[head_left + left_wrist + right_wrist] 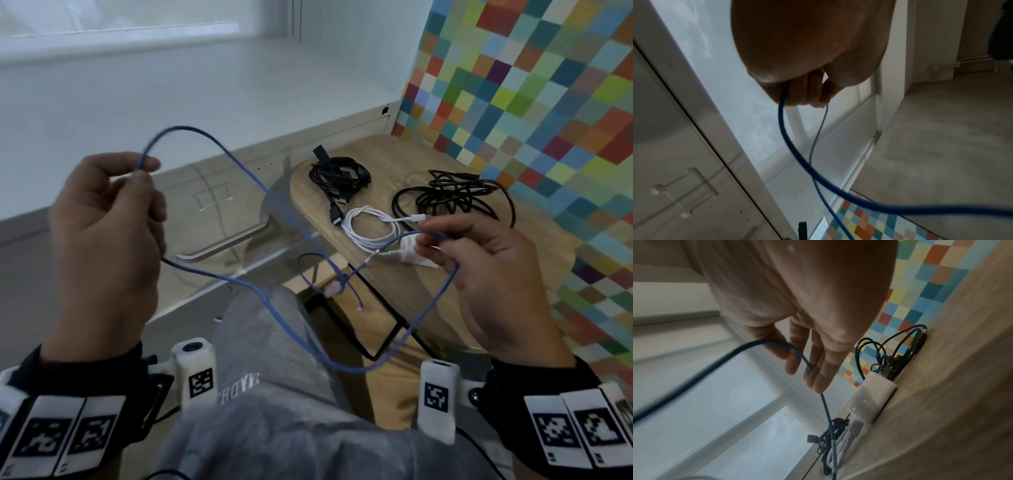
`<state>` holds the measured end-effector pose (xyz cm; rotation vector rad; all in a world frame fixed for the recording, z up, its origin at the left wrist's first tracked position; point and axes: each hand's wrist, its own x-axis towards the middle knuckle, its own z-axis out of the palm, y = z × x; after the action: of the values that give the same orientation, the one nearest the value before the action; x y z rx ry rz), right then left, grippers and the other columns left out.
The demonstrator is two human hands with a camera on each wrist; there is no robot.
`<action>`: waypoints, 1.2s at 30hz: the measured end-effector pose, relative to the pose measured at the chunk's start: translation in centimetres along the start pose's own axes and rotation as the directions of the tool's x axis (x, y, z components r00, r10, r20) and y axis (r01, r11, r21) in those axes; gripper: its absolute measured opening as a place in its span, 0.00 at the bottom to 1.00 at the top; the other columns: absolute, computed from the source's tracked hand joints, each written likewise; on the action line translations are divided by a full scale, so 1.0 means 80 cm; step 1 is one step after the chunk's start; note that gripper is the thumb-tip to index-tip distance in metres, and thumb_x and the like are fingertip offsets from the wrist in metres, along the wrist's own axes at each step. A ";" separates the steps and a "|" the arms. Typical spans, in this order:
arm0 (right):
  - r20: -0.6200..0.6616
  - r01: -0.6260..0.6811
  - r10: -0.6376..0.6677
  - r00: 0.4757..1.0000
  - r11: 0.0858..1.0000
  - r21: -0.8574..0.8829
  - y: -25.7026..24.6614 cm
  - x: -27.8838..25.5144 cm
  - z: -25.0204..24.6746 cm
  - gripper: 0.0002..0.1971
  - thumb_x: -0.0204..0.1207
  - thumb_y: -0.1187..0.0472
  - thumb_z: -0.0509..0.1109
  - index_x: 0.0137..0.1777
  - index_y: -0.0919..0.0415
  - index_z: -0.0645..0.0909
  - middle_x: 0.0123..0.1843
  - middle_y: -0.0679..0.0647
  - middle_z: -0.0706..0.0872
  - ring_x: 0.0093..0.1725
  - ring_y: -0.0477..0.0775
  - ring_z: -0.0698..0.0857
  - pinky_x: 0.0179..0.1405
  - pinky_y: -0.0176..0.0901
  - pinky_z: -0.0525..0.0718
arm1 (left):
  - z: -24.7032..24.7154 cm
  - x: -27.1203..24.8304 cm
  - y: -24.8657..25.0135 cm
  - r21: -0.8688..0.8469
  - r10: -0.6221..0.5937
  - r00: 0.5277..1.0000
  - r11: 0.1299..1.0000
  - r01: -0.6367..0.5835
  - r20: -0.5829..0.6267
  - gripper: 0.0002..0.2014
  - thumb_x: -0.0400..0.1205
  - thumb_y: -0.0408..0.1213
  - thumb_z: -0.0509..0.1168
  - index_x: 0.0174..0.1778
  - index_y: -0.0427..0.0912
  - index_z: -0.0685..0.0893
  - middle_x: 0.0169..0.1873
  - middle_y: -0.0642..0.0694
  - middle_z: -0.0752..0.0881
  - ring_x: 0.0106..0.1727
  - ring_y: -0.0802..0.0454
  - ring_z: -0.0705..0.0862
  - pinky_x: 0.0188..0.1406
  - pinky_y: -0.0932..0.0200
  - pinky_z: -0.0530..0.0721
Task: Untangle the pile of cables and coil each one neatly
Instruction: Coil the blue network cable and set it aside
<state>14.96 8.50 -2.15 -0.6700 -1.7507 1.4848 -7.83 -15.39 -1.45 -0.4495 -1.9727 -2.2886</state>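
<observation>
A long blue cable [181,127] hangs in a wide loop between both hands above my lap. My left hand [144,169] pinches it between thumb and forefinger at the upper left; the left wrist view shows the blue cable [786,138] dropping out of the curled left hand [807,48]. My right hand [431,238] pinches the other side over the table's near edge; there the blue cable [825,405] runs between the fingers [818,373]. A clear plug [334,287] dangles where the strands cross. A coiled black cable [339,173], a coiled white cable [373,228] and a tangled black cable [455,195] lie on the table.
The wooden table [445,274] stands at the right against a wall of coloured squares [548,102]. A white charger block [871,399] lies by the white coil. A pale cabinet with a metal handle [222,245] is on the left, and my grey-trousered knee [267,342] is below.
</observation>
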 end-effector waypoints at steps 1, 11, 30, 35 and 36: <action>0.049 0.011 -0.011 0.999 1.000 -0.004 -0.002 -0.003 0.006 0.13 0.76 0.67 0.67 0.45 0.55 0.93 0.49 0.58 0.93 0.52 0.61 0.92 0.58 0.55 0.90 | 0.006 -0.008 0.002 0.012 0.023 0.999 1.000 -0.023 0.045 0.11 0.87 0.35 0.60 0.45 0.55 0.85 0.25 0.52 0.77 0.20 0.59 0.65 0.18 0.64 0.63; -0.035 0.129 -0.138 0.990 0.973 -0.193 -0.012 -0.011 0.002 0.19 0.85 0.56 0.70 0.31 0.56 0.87 0.23 0.48 0.82 0.29 0.42 0.80 0.39 0.33 0.80 | -0.070 0.057 -0.028 -0.061 -0.079 0.992 0.995 0.073 -0.102 0.21 0.80 0.68 0.67 0.60 0.57 0.84 0.33 0.54 0.75 0.26 0.57 0.62 0.19 0.52 0.54; 0.413 -0.116 0.023 0.910 0.973 0.200 -0.026 -0.031 0.042 0.17 0.85 0.77 0.62 0.46 0.60 0.89 0.33 0.60 0.77 0.28 0.54 0.77 0.34 0.53 0.82 | 0.012 -0.048 0.044 0.058 0.165 0.896 0.977 -0.207 0.413 0.11 0.86 0.41 0.64 0.40 0.48 0.88 0.35 0.52 0.89 0.40 0.57 0.84 0.47 0.65 0.80; 0.433 -0.086 0.012 0.901 0.985 0.151 -0.031 -0.035 0.047 0.16 0.82 0.68 0.63 0.55 0.58 0.93 0.49 0.59 0.93 0.53 0.60 0.92 0.55 0.59 0.88 | 0.024 -0.073 0.058 0.068 0.043 0.767 0.991 -0.112 0.640 0.17 0.81 0.51 0.65 0.39 0.43 0.92 0.29 0.45 0.89 0.30 0.52 0.84 0.33 0.62 0.83; 0.447 -0.073 0.009 0.894 0.989 0.127 -0.034 -0.037 0.049 0.17 0.82 0.68 0.62 0.58 0.56 0.93 0.53 0.58 0.94 0.59 0.58 0.91 0.61 0.59 0.87 | 0.029 -0.077 0.052 0.127 -0.024 0.716 0.988 -0.090 0.698 0.19 0.80 0.55 0.64 0.42 0.45 0.93 0.32 0.44 0.91 0.32 0.51 0.87 0.35 0.59 0.86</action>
<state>13.78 3.34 -0.33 -0.3049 -1.9481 1.8833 -0.48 -14.58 1.11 -1.5146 -2.3699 -2.0834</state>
